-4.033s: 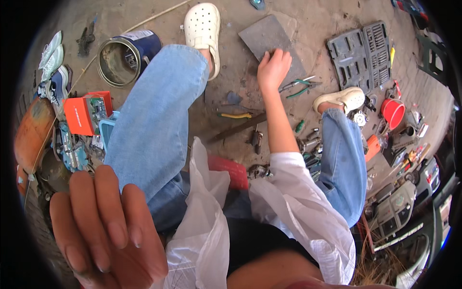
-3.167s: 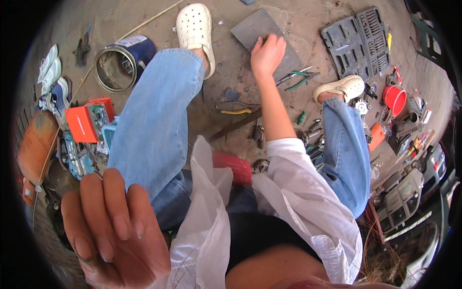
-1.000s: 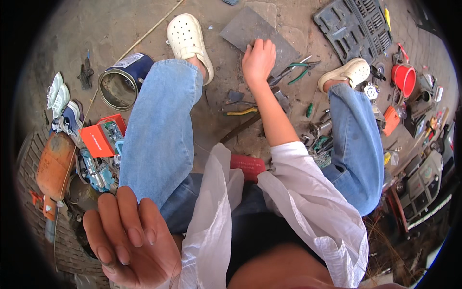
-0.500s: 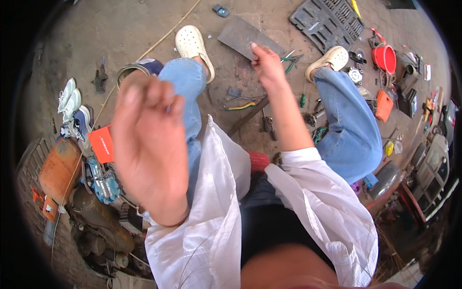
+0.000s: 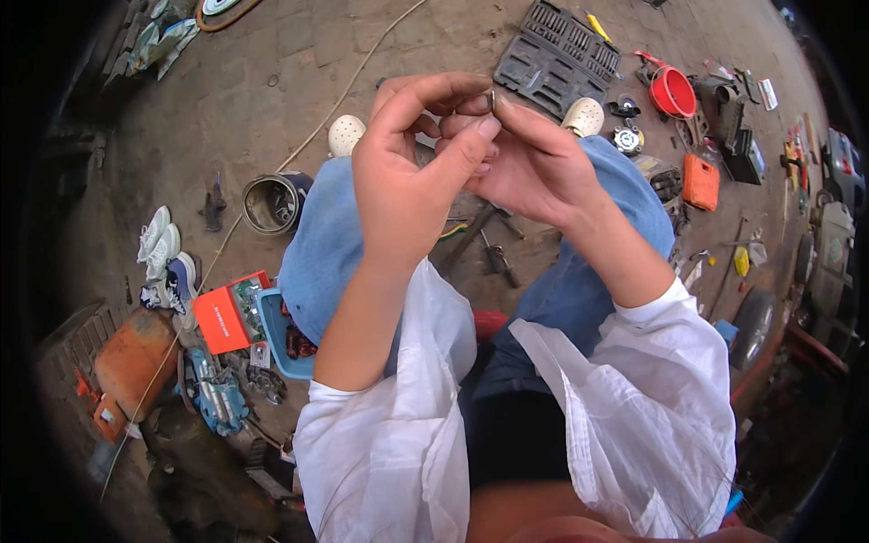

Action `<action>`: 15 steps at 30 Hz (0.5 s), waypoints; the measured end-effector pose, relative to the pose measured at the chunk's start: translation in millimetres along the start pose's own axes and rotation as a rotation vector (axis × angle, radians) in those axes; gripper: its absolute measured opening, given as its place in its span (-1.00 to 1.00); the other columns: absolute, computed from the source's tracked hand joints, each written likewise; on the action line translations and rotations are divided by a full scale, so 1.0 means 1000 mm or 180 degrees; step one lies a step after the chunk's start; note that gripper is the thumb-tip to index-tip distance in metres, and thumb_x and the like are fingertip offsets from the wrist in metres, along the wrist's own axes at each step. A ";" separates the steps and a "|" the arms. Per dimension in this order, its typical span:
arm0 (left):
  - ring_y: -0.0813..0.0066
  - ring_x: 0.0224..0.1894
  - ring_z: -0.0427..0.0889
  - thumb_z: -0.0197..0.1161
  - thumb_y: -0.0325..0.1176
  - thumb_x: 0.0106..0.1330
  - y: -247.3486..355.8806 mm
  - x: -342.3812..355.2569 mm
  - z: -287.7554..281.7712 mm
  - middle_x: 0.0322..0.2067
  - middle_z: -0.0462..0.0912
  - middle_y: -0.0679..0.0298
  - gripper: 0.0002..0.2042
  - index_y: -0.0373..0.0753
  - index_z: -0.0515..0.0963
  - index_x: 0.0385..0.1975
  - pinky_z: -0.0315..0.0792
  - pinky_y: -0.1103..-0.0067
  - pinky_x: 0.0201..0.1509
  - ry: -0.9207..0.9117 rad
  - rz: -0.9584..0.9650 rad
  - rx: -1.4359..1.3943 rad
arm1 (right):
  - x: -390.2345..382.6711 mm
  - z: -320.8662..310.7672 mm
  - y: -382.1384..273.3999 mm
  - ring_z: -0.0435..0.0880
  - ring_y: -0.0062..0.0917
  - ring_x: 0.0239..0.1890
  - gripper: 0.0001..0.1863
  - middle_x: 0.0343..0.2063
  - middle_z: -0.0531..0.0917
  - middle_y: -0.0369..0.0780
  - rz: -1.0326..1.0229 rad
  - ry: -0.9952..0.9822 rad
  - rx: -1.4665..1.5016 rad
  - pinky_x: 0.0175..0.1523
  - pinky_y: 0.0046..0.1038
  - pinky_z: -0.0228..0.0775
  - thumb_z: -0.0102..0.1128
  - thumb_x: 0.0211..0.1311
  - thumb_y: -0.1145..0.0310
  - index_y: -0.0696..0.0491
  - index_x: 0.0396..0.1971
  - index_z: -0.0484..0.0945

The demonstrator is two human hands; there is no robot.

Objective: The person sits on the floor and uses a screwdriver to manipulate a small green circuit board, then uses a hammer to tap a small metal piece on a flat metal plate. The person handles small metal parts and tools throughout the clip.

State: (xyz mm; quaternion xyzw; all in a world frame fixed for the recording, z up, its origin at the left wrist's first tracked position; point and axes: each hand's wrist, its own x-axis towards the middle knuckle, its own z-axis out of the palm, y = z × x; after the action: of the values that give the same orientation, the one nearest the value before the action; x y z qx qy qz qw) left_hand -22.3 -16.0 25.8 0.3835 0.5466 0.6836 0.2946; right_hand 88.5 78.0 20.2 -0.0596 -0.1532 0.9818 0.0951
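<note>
The left hand [image 5: 407, 167] and right hand [image 5: 541, 170] meet, fingertips of both pinched on a small dark piece [image 5: 492, 100] above the floor [image 5: 272, 118]; a black tool case [image 5: 554, 61] lies far, slightly right.

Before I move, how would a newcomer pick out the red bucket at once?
Start at the right hand and look up the picture to the large black tool case. The red bucket sits just right of that case. Its round, open mouth sets it apart from the boxy orange container below it.
</note>
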 end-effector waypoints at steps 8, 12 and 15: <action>0.60 -0.26 0.45 0.29 -0.59 0.01 0.000 0.000 0.025 -0.31 0.46 0.29 -0.78 -0.36 0.57 -0.29 0.33 0.69 -0.19 -0.0220 -0.0219 -0.0440 | -0.030 -0.004 -0.016 0.30 -0.66 -0.36 -0.77 -0.40 0.40 -0.34 -0.0041 0.0191 -0.0449 -0.21 -0.55 0.23 -0.02 0.32 0.27 0.16 -0.25 0.43; 0.62 -0.29 0.44 0.29 -0.59 0.03 0.002 0.003 0.035 -0.37 0.44 0.31 -0.84 -0.38 0.56 -0.36 0.32 0.71 -0.20 -0.0388 -0.0295 -0.0571 | -0.042 -0.009 -0.026 0.30 -0.67 -0.38 -0.77 -0.42 0.39 -0.35 -0.0046 0.0215 -0.0787 -0.22 -0.56 0.23 0.02 0.30 0.28 0.16 -0.29 0.44; 0.60 -0.36 0.50 0.27 -0.58 0.07 0.002 0.007 0.038 -0.40 0.48 0.28 -0.88 -0.39 0.54 -0.38 0.41 0.71 -0.29 -0.0451 -0.0670 -0.1095 | -0.047 -0.011 -0.030 0.31 -0.66 -0.39 -0.78 -0.43 0.40 -0.33 0.0039 0.0155 -0.0711 -0.23 -0.56 0.23 0.03 0.29 0.29 0.17 -0.30 0.44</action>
State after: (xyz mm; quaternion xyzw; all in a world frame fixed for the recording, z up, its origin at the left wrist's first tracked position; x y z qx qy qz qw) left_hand 6.2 8.9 33.6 0.3155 0.4369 0.7036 0.4633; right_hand 140.9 100.0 23.6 -0.0945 -0.2589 0.9574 0.0856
